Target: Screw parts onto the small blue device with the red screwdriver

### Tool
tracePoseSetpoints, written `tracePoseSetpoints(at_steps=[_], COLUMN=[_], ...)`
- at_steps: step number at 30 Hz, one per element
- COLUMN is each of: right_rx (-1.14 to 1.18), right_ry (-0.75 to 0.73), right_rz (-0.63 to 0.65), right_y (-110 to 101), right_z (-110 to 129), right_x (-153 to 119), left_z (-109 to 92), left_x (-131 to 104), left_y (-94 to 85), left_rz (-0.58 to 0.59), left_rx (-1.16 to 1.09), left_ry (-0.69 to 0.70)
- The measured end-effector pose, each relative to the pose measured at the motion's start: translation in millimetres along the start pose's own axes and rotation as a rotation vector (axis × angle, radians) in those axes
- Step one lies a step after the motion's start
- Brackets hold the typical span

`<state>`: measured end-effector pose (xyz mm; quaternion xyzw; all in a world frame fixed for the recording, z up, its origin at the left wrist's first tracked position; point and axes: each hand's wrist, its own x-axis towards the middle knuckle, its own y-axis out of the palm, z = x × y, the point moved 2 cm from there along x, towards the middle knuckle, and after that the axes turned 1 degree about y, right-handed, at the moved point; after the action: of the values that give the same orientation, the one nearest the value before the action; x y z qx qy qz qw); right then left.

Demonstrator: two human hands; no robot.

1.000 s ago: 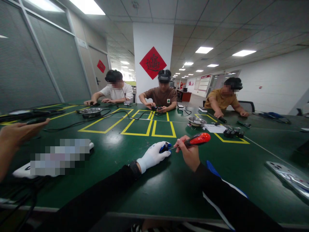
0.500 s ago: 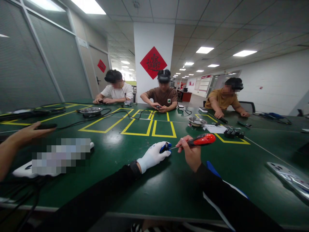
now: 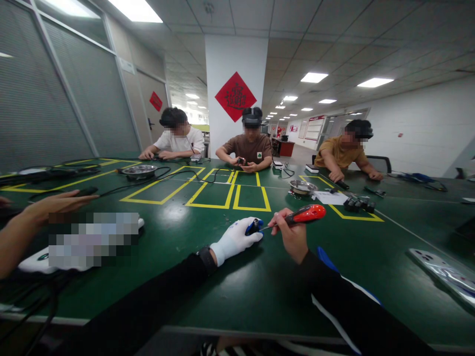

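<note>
1. I get light from ceiling panels (image 3: 135,10), burnt out white, yet the room looks dim.
2. I see glare on the green tabletop (image 3: 174,213) and the phone (image 3: 443,274).
3. My wide view stretches toward its edges.
4. Black sleeves (image 3: 148,296) lose detail in shadow.

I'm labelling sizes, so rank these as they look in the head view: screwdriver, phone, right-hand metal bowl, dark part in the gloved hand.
1. Phone, cut off by the frame
2. Screwdriver
3. Metal bowl
4. Dark part, partly covered
</note>
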<state>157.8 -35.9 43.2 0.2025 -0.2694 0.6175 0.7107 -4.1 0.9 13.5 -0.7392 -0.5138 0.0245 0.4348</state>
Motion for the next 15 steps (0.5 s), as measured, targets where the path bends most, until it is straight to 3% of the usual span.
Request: tracePoseSetpoints(at_steps=[15], right_rx=[0.0], right_ry=[0.018], right_rz=[0.022], right_y=[2.4], right_z=[0.5], right_x=[-0.5], left_z=[6.0], left_x=[1.2], left_y=[3.4], left_rz=[0.015], left_rx=[-0.04], left_ry=[-0.003])
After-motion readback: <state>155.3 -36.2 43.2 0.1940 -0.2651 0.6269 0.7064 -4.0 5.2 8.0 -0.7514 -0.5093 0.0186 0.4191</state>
